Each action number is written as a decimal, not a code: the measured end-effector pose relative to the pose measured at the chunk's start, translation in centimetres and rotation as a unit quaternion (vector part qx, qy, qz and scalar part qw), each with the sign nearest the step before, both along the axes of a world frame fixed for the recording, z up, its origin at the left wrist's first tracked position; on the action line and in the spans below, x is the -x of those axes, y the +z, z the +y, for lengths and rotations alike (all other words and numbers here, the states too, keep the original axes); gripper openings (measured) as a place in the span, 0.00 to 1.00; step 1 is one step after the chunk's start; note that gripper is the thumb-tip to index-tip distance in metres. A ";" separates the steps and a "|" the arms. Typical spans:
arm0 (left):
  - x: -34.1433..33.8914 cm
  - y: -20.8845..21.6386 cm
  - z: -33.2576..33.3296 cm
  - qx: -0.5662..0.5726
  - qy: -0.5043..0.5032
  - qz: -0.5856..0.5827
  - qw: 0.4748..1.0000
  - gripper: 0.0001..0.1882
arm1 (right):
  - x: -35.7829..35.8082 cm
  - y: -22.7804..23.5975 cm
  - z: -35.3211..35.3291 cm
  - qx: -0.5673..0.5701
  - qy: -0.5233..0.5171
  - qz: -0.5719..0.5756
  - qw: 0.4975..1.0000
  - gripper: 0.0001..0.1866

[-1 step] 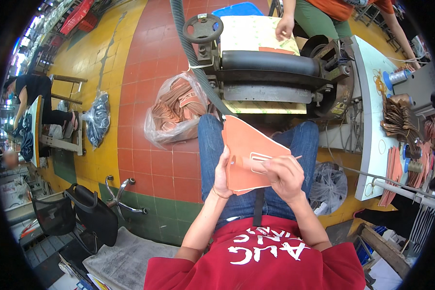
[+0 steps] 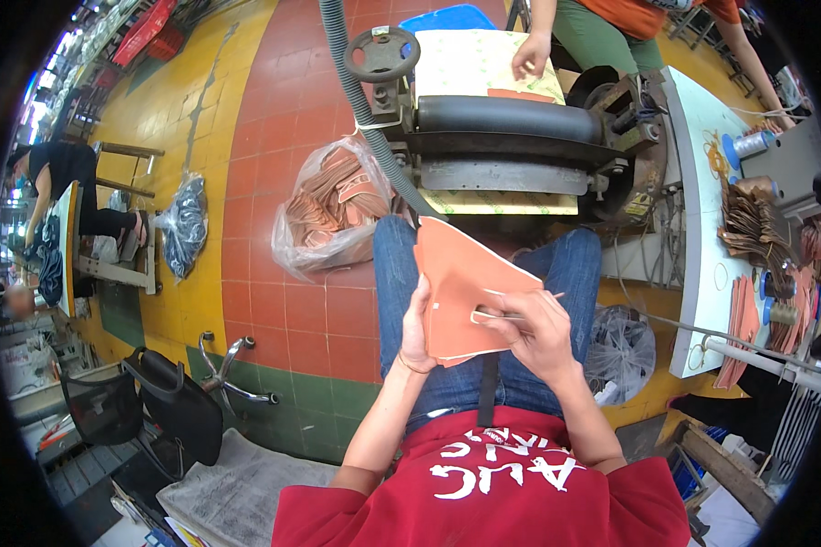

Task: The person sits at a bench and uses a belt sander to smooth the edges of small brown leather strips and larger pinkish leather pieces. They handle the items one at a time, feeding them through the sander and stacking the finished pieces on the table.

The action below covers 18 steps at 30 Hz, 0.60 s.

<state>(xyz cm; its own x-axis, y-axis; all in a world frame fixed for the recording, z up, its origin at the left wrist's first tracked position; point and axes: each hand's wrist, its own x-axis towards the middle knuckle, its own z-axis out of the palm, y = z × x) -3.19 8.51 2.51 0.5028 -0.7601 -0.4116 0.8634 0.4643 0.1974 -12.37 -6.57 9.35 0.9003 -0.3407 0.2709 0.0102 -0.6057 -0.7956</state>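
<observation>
A stack of flat orange-pink panels (image 2: 456, 264) with pale edges is held over my lap. My left hand (image 2: 416, 328) grips the stack along its left side, thumb on top. Above the panels, my right hand (image 2: 538, 330) is closed in a pinch on a small pale-edged strip (image 2: 488, 317), largely covered by the fingers. A thin pointed stick (image 2: 559, 295) pokes out past the right knuckles; the rest of it is hidden. On the top panel, near my left thumb, is a tiny white mark (image 2: 436, 306).
Ahead stands a roller machine (image 2: 511, 123) with a handwheel (image 2: 382, 53); a co-worker's hand (image 2: 531, 56) is over its far board. A clear bag of orange-pink pieces (image 2: 333, 205) sits on the floor at left. At right, a white table (image 2: 702, 219) carries thread spools and stacked pieces.
My right fingers have tilted the pale-edged strip, so less of its slotted outline shows. The stack has shifted slightly. The co-worker's hand has moved a little left.
</observation>
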 end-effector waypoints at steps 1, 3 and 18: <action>-0.6 -0.1 0.4 0.089 -0.031 0.014 0.995 0.27 | 0.3 0.0 -0.5 0.024 0.004 0.028 0.999 0.12; -1.0 -0.2 1.1 -0.036 0.019 -0.026 0.999 0.28 | 0.8 -0.4 -1.7 0.005 0.015 0.042 0.999 0.10; -3.8 -1.5 7.6 -0.127 0.151 -0.096 0.976 0.29 | -5.3 -16.4 -11.0 -0.670 -0.259 -0.026 0.695 0.10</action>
<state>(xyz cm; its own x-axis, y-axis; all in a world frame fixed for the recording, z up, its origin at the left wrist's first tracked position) 0.57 16.12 1.05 0.7738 -0.4523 -0.4435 0.6314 0.6066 0.4831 -7.05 -17.60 -7.05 0.5630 -0.5930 -0.5756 0.1172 0.7467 -0.6547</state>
